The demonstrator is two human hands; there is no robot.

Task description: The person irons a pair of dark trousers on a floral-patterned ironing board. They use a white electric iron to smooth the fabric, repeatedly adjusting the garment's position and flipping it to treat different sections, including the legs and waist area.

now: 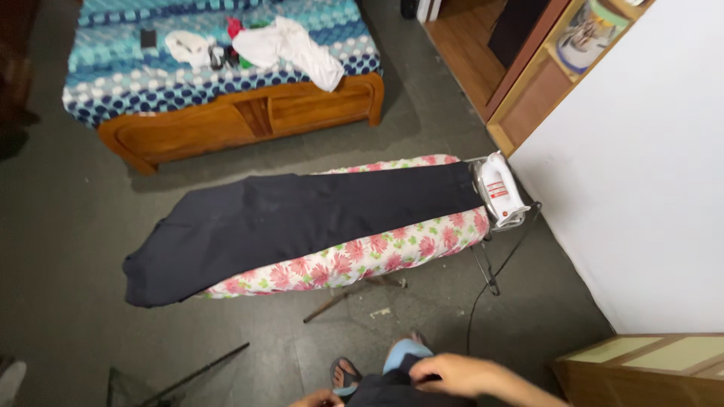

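At the bottom edge of the view, the right hand [451,374] pinches a bunch of dark cloth [392,388] held low near the person's body; the left hand [317,399] is mostly cut off, so its grip cannot be told. Dark trousers [302,218] lie along the flowered ironing board [362,256], an iron [499,190] upright at its right end.

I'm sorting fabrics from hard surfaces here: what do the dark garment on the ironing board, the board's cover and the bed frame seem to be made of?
The dark navy garment looks like matte woven cloth, lying limp and flat. The pink floral ironing board cover appears to be printed cotton-like fabric. The brown bed frame looks like polished wood, with visible grain and sheen.
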